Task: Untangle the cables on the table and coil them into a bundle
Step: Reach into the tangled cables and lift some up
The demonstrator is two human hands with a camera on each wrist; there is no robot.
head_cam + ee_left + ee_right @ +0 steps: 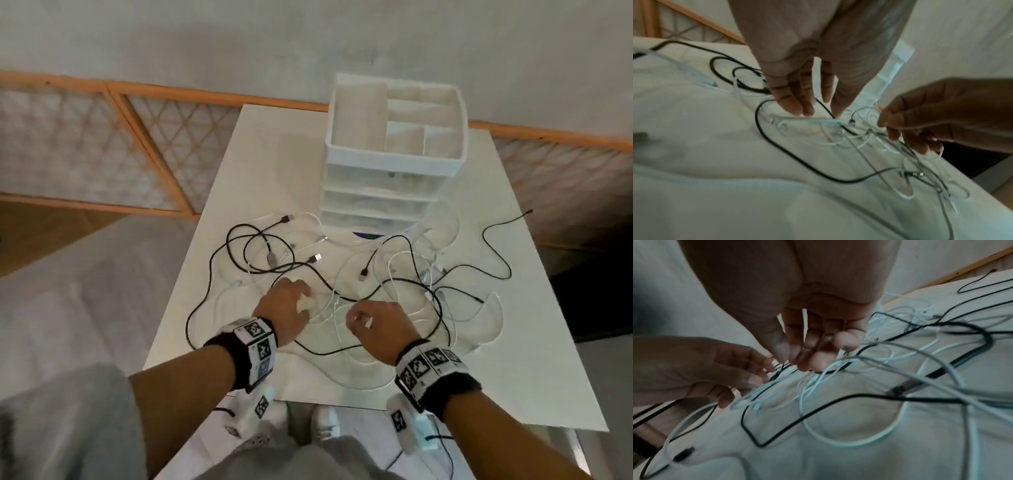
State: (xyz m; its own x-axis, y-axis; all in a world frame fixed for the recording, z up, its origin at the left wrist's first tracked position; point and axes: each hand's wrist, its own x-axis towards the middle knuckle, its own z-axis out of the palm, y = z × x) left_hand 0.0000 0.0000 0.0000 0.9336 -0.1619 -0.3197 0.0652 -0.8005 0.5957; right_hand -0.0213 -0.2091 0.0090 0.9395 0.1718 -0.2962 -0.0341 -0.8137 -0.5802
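Note:
A tangle of black cables (260, 270) and white cables (479, 320) sprawls over the white table (513, 359). Both hands work at the knot near the front middle. My left hand (294, 301) reaches down with fairly straight fingers (797, 107), the tips touching white strands; a black cable (826, 107) runs between fingers and thumb. My right hand (359, 318) has curled fingers pinching a white cable (804, 318) that threads up between them. From the right wrist, the left hand (760, 376) sits just left of the right hand (797, 360).
A white drawer organizer (394, 154) with an open compartment tray on top stands at the back middle of the table. Cable ends with USB plugs (317, 258) lie loose around it. An orange-framed lattice screen (154, 137) runs behind. Table edges are close on left and front.

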